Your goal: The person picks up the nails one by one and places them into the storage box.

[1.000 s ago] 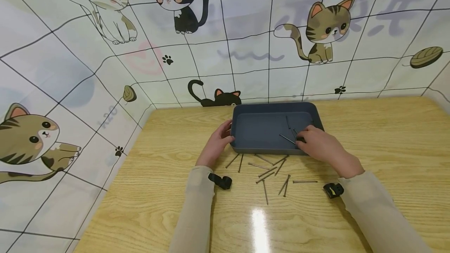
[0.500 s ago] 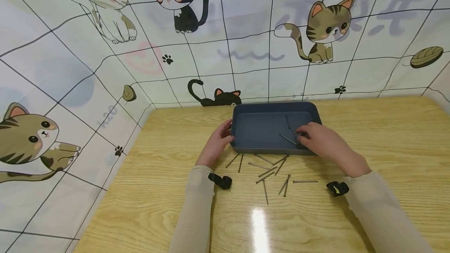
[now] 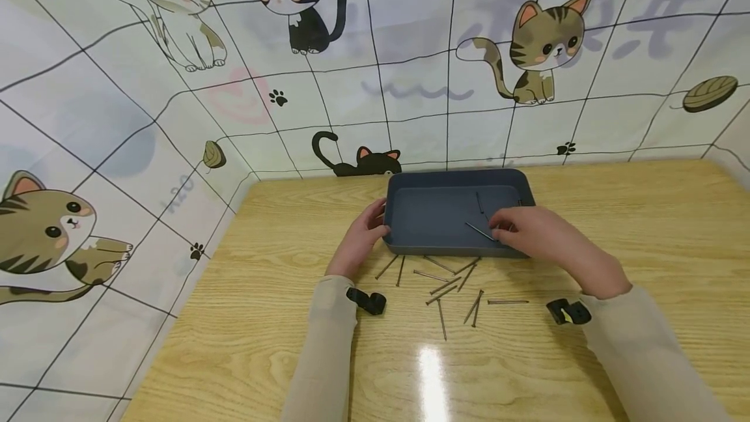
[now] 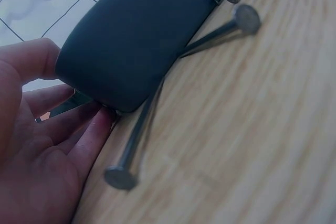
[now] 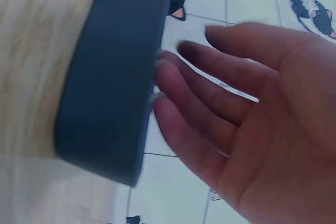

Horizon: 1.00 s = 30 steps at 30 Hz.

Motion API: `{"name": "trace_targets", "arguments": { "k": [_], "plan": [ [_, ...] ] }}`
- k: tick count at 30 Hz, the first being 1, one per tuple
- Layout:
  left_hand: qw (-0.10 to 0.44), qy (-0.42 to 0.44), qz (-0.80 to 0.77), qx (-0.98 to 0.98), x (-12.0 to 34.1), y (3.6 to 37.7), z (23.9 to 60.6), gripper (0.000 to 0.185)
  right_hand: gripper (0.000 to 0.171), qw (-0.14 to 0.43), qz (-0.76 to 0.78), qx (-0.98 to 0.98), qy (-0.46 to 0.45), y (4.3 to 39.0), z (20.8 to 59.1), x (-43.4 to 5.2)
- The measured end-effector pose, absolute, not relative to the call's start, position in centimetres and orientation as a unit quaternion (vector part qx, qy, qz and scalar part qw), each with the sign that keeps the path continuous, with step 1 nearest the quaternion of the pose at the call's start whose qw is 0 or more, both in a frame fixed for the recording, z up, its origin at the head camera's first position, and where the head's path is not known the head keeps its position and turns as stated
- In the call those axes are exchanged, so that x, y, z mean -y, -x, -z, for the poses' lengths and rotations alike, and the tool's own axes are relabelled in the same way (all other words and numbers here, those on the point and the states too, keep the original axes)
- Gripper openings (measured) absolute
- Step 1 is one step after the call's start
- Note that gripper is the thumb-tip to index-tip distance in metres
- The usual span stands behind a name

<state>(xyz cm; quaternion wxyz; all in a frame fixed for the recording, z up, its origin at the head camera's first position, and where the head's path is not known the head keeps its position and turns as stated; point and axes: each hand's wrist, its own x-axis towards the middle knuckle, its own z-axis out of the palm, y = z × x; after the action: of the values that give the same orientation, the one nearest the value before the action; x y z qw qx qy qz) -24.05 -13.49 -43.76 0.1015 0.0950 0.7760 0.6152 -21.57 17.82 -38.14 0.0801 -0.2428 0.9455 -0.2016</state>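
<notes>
A dark blue-grey rectangular tray (image 3: 430, 220) stands near the back of the table. My left hand (image 3: 357, 243) grips its left end, thumb at the front corner and fingers along the side. In the left wrist view those fingers reach the tray's (image 4: 142, 30) lower edge. My right hand (image 3: 541, 233) hangs over the tray's front right corner, fingertips dipping inside among a few nails (image 3: 480, 231). In the right wrist view its loosely bent fingers (image 5: 186, 135) pass over the rim, with nothing visible between thumb and fingers. The right hand partly hides the nails under it.
Several loose nails (image 3: 508, 302) lie scattered on the wooden table (image 3: 234, 344) in front of the tray. One nail (image 4: 131, 153) lies close by the left hand, its tip near the tray wall. A cat-patterned wall covering (image 3: 410, 103) rises behind the tray.
My right wrist has shifted right and slightly toward the front, while its fingertips stay over the nails in the tray. The left hand and the tray hold their places.
</notes>
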Motion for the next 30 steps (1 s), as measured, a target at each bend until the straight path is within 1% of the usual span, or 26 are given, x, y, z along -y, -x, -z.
{"name": "trace_targets", "arguments": {
  "k": [4, 10, 13, 20, 30],
  "plan": [
    [0.097, -0.097, -0.611, -0.779, 13.6, 24.1, 43.7, 0.058, 0.024, 0.115, 0.194, -0.940, 0.257, 20.9, 37.2, -17.2],
    [0.097, -0.094, -0.615, -0.777, 13.6, 23.9, 43.5, 0.058, 0.028, 0.136, 0.204, -0.929, 0.276, 20.2, 36.5, -16.5],
    [0.096, -0.091, -0.621, -0.773, 13.6, 24.2, 44.0, 0.058, 0.029, 0.154, 0.213, -0.922, 0.283, 19.8, 36.4, -16.4],
    [0.077, -0.079, -0.611, -0.784, 13.7, 25.1, 45.9, 0.057, 0.027, 0.175, 0.204, -0.916, 0.298, 19.0, 37.3, -16.4],
    [0.070, -0.080, -0.606, -0.789, 13.7, 25.3, 46.3, 0.057, 0.028, 0.233, 0.178, -0.913, 0.285, 18.5, 38.6, -16.5]
  ]
}}
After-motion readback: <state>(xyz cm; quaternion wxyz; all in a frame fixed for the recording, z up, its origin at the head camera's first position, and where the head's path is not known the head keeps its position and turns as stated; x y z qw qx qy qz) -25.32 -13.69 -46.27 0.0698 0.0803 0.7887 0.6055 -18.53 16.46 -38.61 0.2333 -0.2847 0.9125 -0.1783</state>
